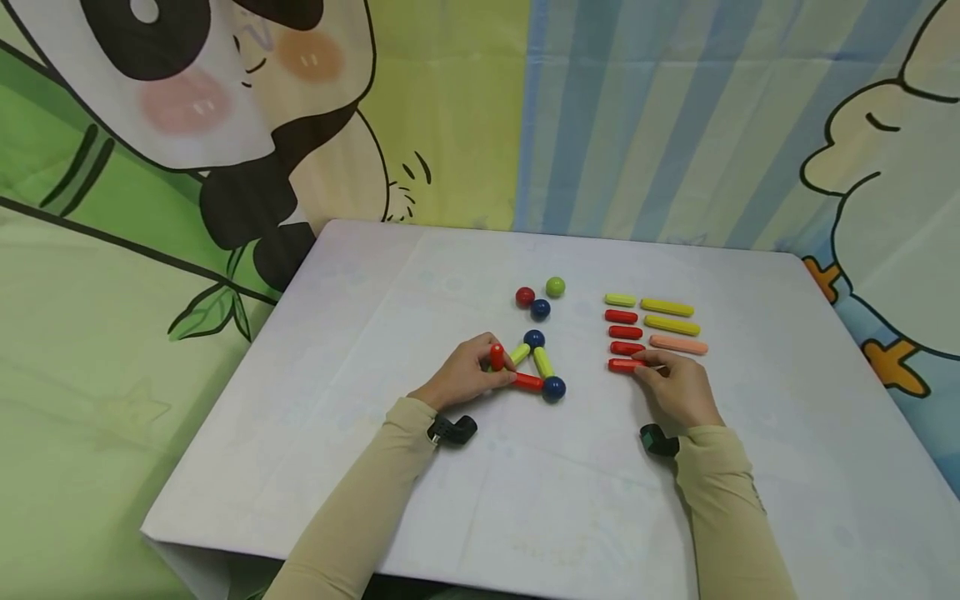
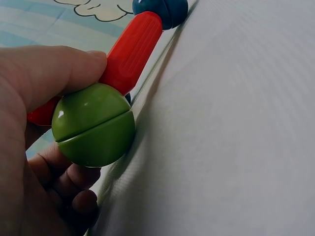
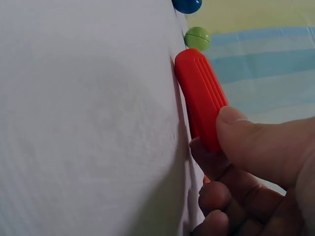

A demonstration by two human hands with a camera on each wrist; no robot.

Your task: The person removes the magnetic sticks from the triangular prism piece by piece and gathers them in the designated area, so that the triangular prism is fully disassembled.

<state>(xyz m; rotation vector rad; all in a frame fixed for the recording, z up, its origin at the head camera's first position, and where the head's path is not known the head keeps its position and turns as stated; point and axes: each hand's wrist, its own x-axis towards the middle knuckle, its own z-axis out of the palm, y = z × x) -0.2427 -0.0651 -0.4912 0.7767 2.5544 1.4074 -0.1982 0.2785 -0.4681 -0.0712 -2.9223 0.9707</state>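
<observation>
My left hand [image 1: 467,372] grips a green ball [image 2: 93,125] at the near-left corner of a triangle of rods and balls. From that ball a red rod [image 2: 132,51] runs to a blue ball [image 1: 553,389]; another red rod [image 1: 497,357] stands upright at the same corner. Two yellow-green rods [image 1: 543,362] meet at the far blue ball [image 1: 534,338]. With thumb and fingertips, my right hand [image 1: 681,387] pinches one end of a short red rod [image 3: 199,93] at the near end of the rod column. The left fingers hide part of the green ball's corner.
Behind the triangle lie a red ball [image 1: 525,297], a loose blue ball [image 1: 540,310] and a light green ball [image 1: 555,287]. Several red rods [image 1: 626,332], yellow rods [image 1: 667,307] and a salmon rod [image 1: 678,344] lie in two columns. A white cloth covers the table [image 1: 360,300].
</observation>
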